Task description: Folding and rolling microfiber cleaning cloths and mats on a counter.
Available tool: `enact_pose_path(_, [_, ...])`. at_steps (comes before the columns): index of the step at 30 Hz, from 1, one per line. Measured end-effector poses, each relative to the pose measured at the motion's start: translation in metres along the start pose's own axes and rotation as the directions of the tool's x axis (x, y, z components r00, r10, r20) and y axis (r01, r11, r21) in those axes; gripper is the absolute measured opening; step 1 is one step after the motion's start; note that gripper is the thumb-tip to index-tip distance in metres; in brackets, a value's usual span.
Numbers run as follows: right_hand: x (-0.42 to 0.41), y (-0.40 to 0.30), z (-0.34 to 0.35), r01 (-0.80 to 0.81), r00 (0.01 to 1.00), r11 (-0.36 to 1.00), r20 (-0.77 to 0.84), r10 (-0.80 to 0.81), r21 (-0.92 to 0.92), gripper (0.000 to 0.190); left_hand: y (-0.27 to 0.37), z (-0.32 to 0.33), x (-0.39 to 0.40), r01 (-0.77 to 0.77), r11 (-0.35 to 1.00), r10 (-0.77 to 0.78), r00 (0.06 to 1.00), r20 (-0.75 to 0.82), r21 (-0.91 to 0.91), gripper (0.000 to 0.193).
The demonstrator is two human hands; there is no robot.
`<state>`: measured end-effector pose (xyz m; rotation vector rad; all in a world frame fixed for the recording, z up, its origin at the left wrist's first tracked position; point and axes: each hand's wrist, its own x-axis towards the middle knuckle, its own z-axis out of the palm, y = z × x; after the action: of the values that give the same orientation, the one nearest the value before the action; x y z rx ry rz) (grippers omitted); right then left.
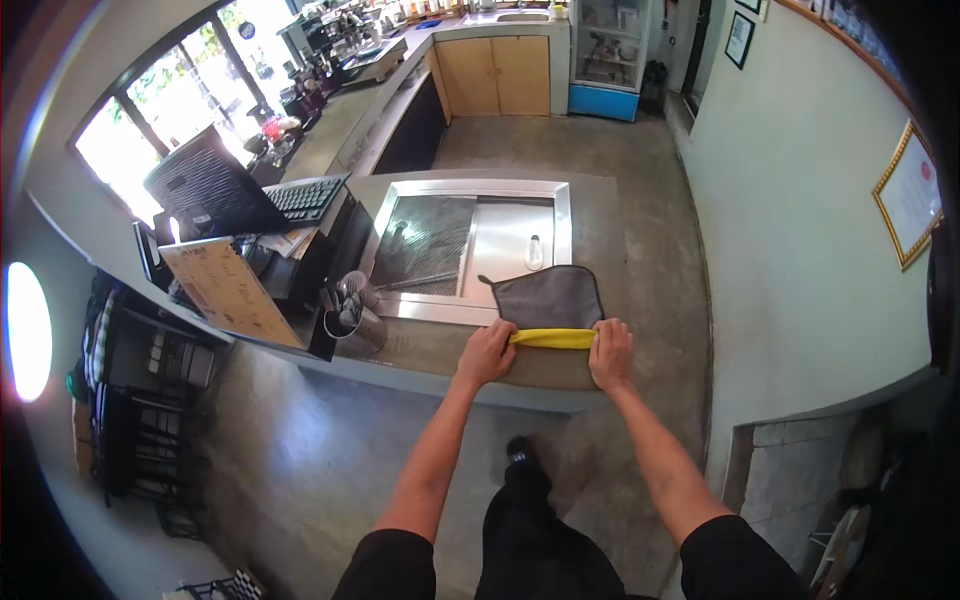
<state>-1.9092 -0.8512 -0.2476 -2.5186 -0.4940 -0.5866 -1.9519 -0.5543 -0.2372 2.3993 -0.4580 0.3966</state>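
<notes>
A two-sided cloth (551, 296), grey on one face and yellow on the other, lies at the front right of a concrete counter (420, 349). Its near edge is turned over, showing a yellow strip. My left hand (487, 351) grips the left end of that strip, and my right hand (611, 352) grips the right end. The far part of the cloth overlaps the metal frame of an inset steel panel (562, 225). On the steel lies a small clear oblong object (534, 253). Left of it is a dark ribbed panel (420, 244).
A metal cup (360, 331) holding utensils stands left on the counter, beside a menu board (229, 289), a keyboard (307, 201) and a dark monitor (214, 184). A wall (787, 225) runs along the right. Stacked black chairs (142, 442) are at the left.
</notes>
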Motion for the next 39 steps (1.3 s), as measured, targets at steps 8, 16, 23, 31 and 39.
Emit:
enact_pose_path(8, [0.001,-0.009,-0.019,-0.004,0.998,0.997,0.065,-0.001,0.083,0.026,0.004,0.004,0.0,0.04,0.996,-0.035,0.997,-0.072,0.077,0.01])
enact_pose_path(16, [0.004,-0.001,-0.013,0.011,1.0,0.998,-0.018,-0.01,0.062,0.02,0.009,0.006,0.003,0.064,0.992,-0.051,0.992,-0.114,0.11,0.012])
enact_pose_path(23, [0.002,0.005,-0.001,0.003,1.0,0.998,0.003,-0.003,-0.064,0.017,0.015,0.005,0.004,0.112,0.993,-0.115,0.974,-0.193,-0.027,0.014])
enact_pose_path(31, [-0.002,0.006,0.006,-0.025,0.998,0.995,0.049,0.03,-0.096,0.024,0.019,-0.01,0.003,0.151,0.988,-0.151,0.989,0.001,0.036,0.02])
enact_pose_path(39, [0.005,-0.004,-0.011,0.008,1.0,0.999,0.019,-0.009,0.031,0.022,0.007,-0.005,0.001,0.116,0.993,-0.116,0.987,-0.115,-0.009,0.022])
